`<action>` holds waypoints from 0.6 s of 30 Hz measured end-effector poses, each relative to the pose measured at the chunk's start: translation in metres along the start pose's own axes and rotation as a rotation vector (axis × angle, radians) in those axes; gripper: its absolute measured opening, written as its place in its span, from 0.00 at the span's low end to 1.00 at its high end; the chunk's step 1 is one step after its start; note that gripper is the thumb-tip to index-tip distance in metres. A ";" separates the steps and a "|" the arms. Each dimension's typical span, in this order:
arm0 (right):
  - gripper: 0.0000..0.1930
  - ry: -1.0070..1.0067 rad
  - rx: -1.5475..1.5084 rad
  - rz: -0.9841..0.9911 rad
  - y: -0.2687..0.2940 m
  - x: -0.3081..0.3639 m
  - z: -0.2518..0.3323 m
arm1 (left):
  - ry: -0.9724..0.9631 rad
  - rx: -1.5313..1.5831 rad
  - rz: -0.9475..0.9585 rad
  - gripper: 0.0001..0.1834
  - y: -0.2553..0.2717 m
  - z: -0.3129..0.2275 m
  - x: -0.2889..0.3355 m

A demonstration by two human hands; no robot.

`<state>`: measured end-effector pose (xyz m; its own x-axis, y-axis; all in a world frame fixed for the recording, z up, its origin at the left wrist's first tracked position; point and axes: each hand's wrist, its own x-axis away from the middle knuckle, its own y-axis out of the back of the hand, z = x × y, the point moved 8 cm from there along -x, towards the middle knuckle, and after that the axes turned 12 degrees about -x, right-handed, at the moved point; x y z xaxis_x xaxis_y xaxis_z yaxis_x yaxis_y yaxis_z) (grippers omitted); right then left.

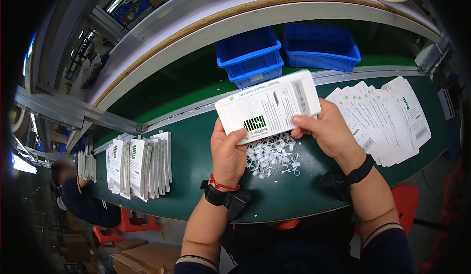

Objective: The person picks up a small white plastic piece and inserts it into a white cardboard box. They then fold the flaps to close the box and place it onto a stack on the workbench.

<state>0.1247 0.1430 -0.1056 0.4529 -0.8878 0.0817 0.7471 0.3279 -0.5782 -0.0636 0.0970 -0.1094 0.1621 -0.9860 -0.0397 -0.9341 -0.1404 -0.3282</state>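
A white battery box (282, 108), flat and printed in green and grey, is held up tilted above the table. My left hand (228, 149) grips its lower left corner, thumb on the front face. At its right end my right hand (327, 129) pinches the edge, thumb on the front and fingers behind. Below the box lies a loose heap of small white plastic ring-shaped pieces (274, 160), partly hidden by the box. Fanned out on the right are several flat white battery packages (387, 122). To the left, several similar boxes (140, 163) stand in a leaning row.
Two stacked blue bins (249, 53) and another blue bin (321, 48) sit behind the green table (196, 203). A white shelf (206, 26) curves above them. Another person (81, 203) sits at the far left beside more boxes. Red stools (140, 222) and cardboard boxes (147, 259) stand below.
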 end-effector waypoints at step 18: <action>0.23 0.080 -0.013 -0.046 -0.002 0.002 -0.002 | 0.125 -0.181 0.209 0.20 -0.035 0.009 0.012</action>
<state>0.1231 0.1404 -0.1058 0.3775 -0.9250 0.0432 0.7596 0.2826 -0.5858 -0.0260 0.0911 -0.1064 -0.0691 -0.9971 0.0311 -0.9864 0.0636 -0.1514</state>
